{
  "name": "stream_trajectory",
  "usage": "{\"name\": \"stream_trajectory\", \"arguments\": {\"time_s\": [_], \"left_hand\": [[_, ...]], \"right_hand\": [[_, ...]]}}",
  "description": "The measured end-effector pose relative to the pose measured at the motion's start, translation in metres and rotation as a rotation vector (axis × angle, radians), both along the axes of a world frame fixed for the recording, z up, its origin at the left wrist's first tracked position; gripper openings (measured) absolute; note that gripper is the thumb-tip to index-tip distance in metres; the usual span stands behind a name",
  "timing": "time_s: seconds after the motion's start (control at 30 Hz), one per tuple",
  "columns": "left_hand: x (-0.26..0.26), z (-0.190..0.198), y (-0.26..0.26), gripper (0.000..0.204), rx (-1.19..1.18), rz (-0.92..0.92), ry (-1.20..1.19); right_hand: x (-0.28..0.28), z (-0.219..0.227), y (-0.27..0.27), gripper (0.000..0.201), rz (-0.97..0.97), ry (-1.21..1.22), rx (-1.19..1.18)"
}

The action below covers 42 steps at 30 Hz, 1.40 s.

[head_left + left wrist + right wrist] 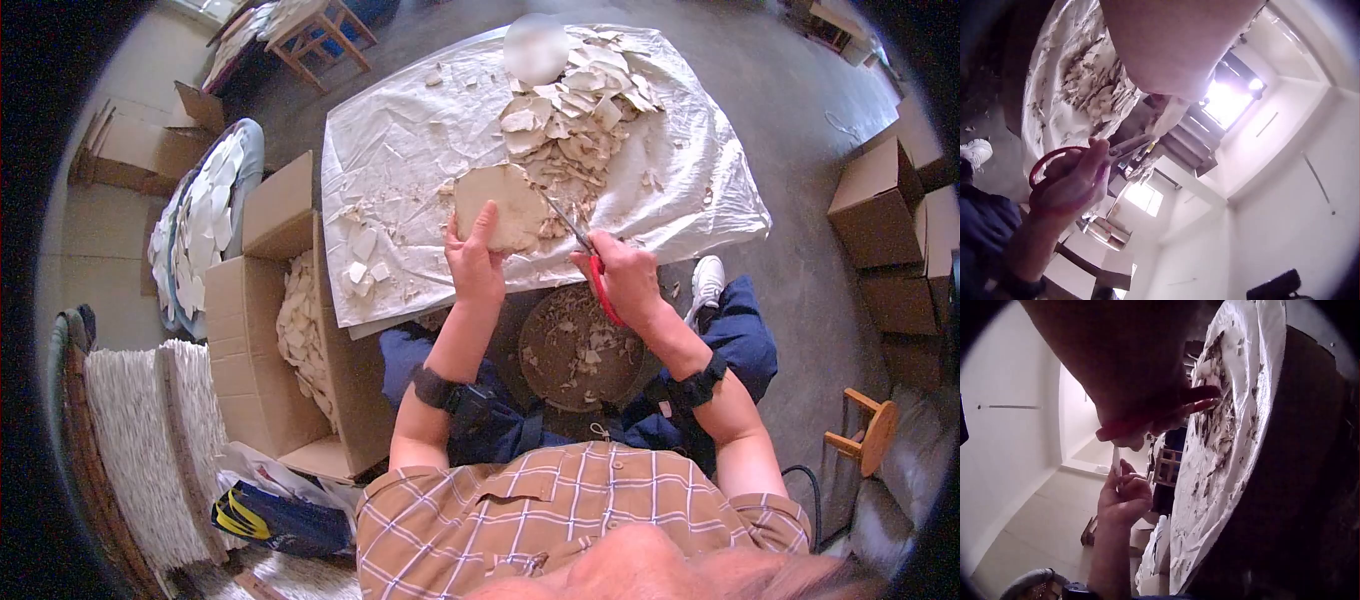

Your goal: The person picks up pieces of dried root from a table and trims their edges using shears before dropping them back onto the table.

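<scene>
My left hand (475,262) grips a flat, pale cream piece (515,205) by its lower left part, thumb on the upper face. Its outline is a rounded square with a browned, uneven edge. Red-handled scissors (572,228) are in my right hand (628,275), their blades pointing at the right edge of the piece. In the right wrist view the piece (1116,462) shows edge-on, upright above the left hand (1124,503). A heap of similar broken pieces (575,120) lies beyond it on a white cloth (420,140).
On the left stands an open cardboard box (240,350) with pale pieces inside. A round container (550,385) with scraps sits between the knees. Further left is a round tray of white pieces (205,215). Boxes (875,205) and a wooden stool (875,437) stand on the right.
</scene>
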<state>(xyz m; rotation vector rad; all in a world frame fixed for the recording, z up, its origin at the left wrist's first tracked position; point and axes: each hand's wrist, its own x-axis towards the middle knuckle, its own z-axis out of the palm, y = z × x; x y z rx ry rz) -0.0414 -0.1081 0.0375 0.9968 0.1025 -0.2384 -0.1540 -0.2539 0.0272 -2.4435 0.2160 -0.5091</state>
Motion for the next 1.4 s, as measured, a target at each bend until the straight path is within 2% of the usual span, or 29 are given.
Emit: {"name": "stream_trajectory", "arguments": {"time_s": [0.03, 0.1, 0.2, 0.33, 0.4, 0.43, 0.47, 0.5, 0.53, 0.57, 0.63, 0.7, 0.77, 0.83, 0.9, 0.93, 0.97, 1.03, 1.1, 1.2, 1.27, 1.4], "left_hand": [[0.000, 0.003, -0.001, 0.040, -0.029, -0.003, 0.017], [0.000, 0.003, 0.000, 0.040, -0.057, -0.002, 0.034], [0.002, 0.001, 0.003, 0.040, -0.024, -0.061, -0.011], [0.002, 0.000, 0.004, 0.039, 0.010, -0.082, -0.003], [-0.003, 0.001, 0.000, 0.038, 0.005, -0.102, -0.001], [-0.007, 0.003, 0.000, 0.037, 0.092, -0.201, -0.036], [-0.011, 0.005, -0.001, 0.036, 0.177, -0.301, -0.074], [-0.013, 0.002, -0.004, 0.036, 0.169, -0.314, -0.070], [-0.014, -0.002, -0.005, 0.035, 0.175, -0.358, -0.122], [-0.014, -0.003, -0.005, 0.034, 0.184, -0.399, -0.174], [-0.010, -0.001, -0.001, 0.035, 0.204, -0.455, -0.159], [-0.004, 0.002, 0.005, 0.035, 0.226, -0.503, -0.144], [0.002, 0.007, 0.011, 0.035, 0.225, -0.612, -0.199], [0.008, 0.015, 0.014, 0.035, 0.163, -0.569, -0.171], [0.010, 0.017, 0.015, 0.034, 0.100, -0.519, -0.138], [0.012, 0.016, 0.015, 0.034, 0.075, -0.480, -0.154], [0.013, 0.015, 0.015, 0.033, 0.048, -0.444, -0.171], [0.013, 0.014, 0.014, 0.033, 0.051, -0.435, -0.184], [0.011, 0.015, 0.015, 0.034, 0.054, -0.427, -0.192], [0.011, 0.020, 0.017, 0.033, 0.095, -0.417, -0.221], [0.012, 0.019, 0.019, 0.032, 0.072, -0.340, -0.207], [0.015, 0.021, 0.023, 0.032, 0.108, -0.314, -0.253]], "right_hand": [[0.001, -0.002, 0.001, 0.027, 0.002, -0.001, -0.002], [0.003, -0.007, 0.005, 0.033, 0.000, 0.039, 0.156], [0.005, -0.003, -0.004, 0.037, -0.037, 0.101, 0.212], [0.003, 0.006, -0.002, 0.036, -0.066, 0.053, 0.187], [0.003, 0.008, -0.005, 0.031, -0.034, -0.007, 0.530], [0.004, 0.010, -0.007, 0.031, -0.048, -0.002, 0.525], [0.006, 0.012, -0.009, 0.028, -0.034, -0.052, 0.771], [0.007, 0.014, -0.012, 0.027, -0.018, -0.108, 1.017], [0.005, 0.019, -0.016, 0.025, 0.013, -0.082, 1.089], [0.005, 0.018, -0.019, 0.025, 0.005, -0.084, 1.089], [0.005, 0.014, -0.025, 0.025, 0.133, -0.063, 0.937], [0.004, 0.015, -0.030, 0.023, 0.170, -0.070, 0.907], [0.000, 0.031, -0.039, 0.022, 0.323, 0.203, 1.197], [-0.004, 0.037, -0.039, 0.022, 0.299, 0.189, 1.252], [-0.003, 0.027, -0.035, 0.024, 0.088, 0.024, 0.885], [-0.004, 0.027, -0.036, 0.030, 0.024, 0.100, 0.527], [-0.004, 0.026, -0.033, 0.030, 0.025, 0.096, 0.528], [-0.007, 0.025, -0.023, 0.039, 0.049, -0.173, 0.066], [-0.008, 0.026, -0.020, 0.042, 0.055, -0.148, 0.080], [-0.010, 0.031, -0.022, 0.040, 0.071, -0.074, -0.023], [-0.010, 0.032, -0.024, 0.041, 0.078, -0.032, -0.064], [-0.011, 0.036, -0.023, 0.035, 0.099, -0.046, -0.029]]}}
